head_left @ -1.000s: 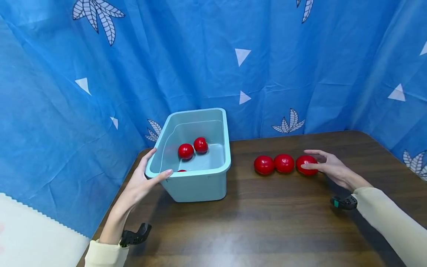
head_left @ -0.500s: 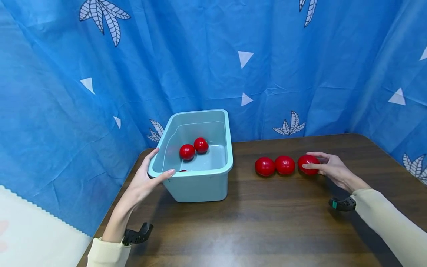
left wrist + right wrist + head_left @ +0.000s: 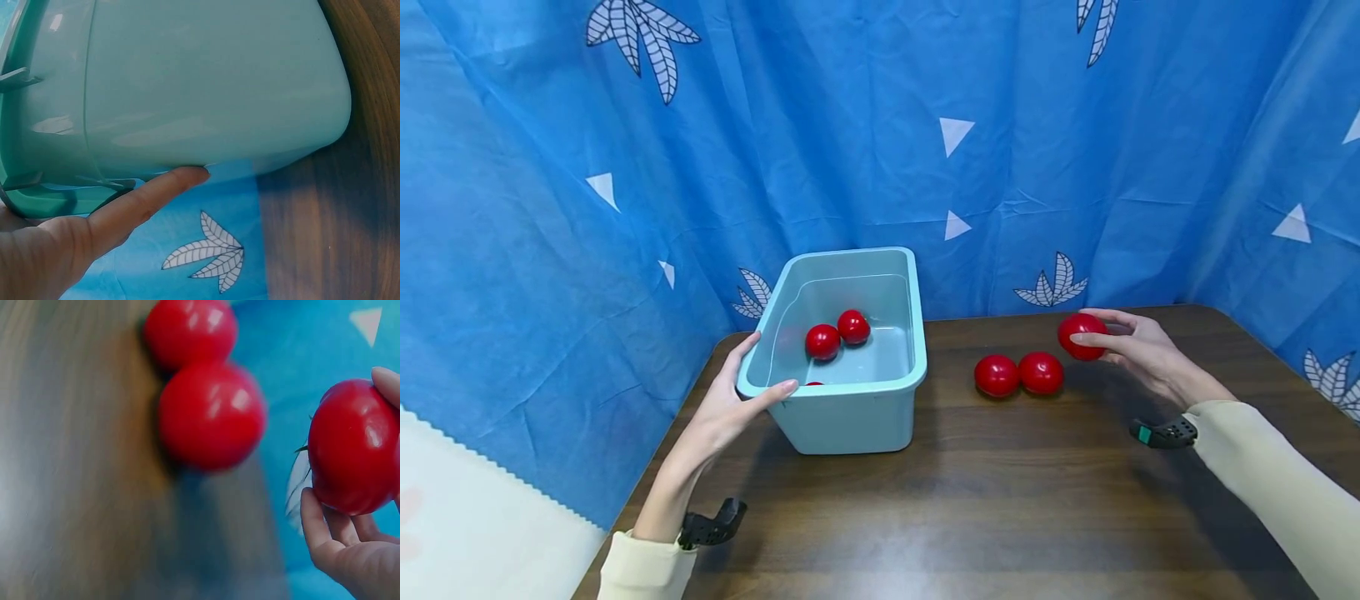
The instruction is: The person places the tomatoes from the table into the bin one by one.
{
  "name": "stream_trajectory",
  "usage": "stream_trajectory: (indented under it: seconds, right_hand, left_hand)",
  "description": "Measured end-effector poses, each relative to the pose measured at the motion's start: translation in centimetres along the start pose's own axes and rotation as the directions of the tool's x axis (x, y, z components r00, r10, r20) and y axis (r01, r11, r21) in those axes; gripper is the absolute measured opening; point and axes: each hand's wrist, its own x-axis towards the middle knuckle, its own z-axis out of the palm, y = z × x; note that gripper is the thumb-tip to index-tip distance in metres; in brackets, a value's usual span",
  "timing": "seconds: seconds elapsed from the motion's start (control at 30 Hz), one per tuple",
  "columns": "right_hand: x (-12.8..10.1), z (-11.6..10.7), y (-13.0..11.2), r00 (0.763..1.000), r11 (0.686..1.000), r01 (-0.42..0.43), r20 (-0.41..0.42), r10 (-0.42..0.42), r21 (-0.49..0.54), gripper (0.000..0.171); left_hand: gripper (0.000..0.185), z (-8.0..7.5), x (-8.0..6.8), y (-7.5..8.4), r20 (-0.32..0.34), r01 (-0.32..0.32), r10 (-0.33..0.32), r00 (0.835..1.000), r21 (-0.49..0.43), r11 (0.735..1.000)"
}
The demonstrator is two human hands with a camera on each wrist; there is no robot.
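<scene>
Counting six tomatoes (image 3: 1041,372), perhaps.

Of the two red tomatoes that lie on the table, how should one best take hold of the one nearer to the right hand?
Probably from above and the right: pinch the right tomato across its front and back flanks. Its left side touches the other tomato, leaving no room for a finger there. The right hand already holds a third tomato, so it is occupied.
</scene>
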Motion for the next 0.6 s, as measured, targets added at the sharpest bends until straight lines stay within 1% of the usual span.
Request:
stream_trajectory:
  seconds: [0.13,0.27,0.47,0.6]
  right_hand:
    - [0.5,2.0,-3.2,0.999,1.0,0.024,0.027,-0.024,-0.008,0.081]
    - [1.0,5.2,-6.5,0.993,0.996,0.085,0.075,-0.087,0.019,0.076]
    - [0.8,10.4,-11.5,0.966,0.976,0.209,0.145,-0.216,0.064,0.072]
    - [0.9,13.5,-14.1,0.939,0.955,0.273,0.186,-0.291,0.115,0.073]
  left_hand:
    - [0.102,0.0,0.0,-0.1,-0.004,-0.006,0.006,1.0,0.001,1.0]
    - [0.102,-0.2,-0.2,-0.1,-0.013,-0.004,0.004,1.0,0.008,1.0]
    - [0.102,-0.1,-0.3,0.1,-0.006,-0.006,0.006,1.0,-0.007,1.0]
    - [0.101,0.4,-0.3,0.2,-0.001,-0.014,0.014,1.0,-0.022,1.0]
